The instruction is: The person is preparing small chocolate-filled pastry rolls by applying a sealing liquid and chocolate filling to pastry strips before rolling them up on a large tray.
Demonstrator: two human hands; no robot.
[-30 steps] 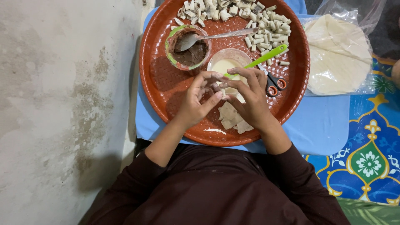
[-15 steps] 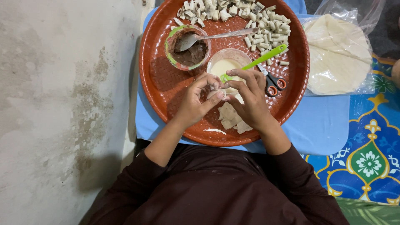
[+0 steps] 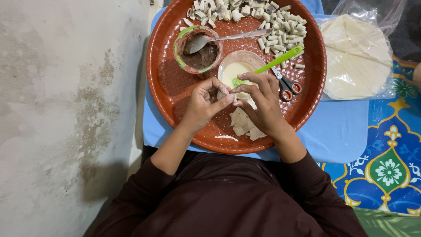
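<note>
Left hand (image 3: 202,105): fingers curled, thumb and forefinger pinched on a small pale pastry piece (image 3: 231,95). Right hand (image 3: 262,105): fingers bent inward, tips meeting the left hand's tips on the same piece. The piece sits between the two sets of fingertips, mostly hidden by them, raised above the tray floor; its exact shape cannot be told.

Directly beneath the right palm: a loose stack of cut wrapper squares (image 3: 240,123), pale, lying flat on the tray. One thin scrap (image 3: 226,138) lies near the tray's near rim.

Just beyond the fingertips: a clear bowl of whitish paste (image 3: 234,69), with a green-handled brush (image 3: 280,59) resting in it, handle slanting away to the right. Beside the right hand, touching the brush handle's line: small scissors with orange-ringed grips (image 3: 287,86), closed.

Left of the paste bowl: a green-rimmed bowl of dark brown filling (image 3: 204,57), a metal spoon (image 3: 219,39) lying across it.

Far side of the tray: many small rolled pastry pieces (image 3: 274,30) heaped together.

All of this sits on a round red-brown tray (image 3: 169,83), which rests on a light blue surface (image 3: 342,129). To the right, well apart from the hands: a plastic bag of round flat wrappers (image 3: 355,57).
</note>
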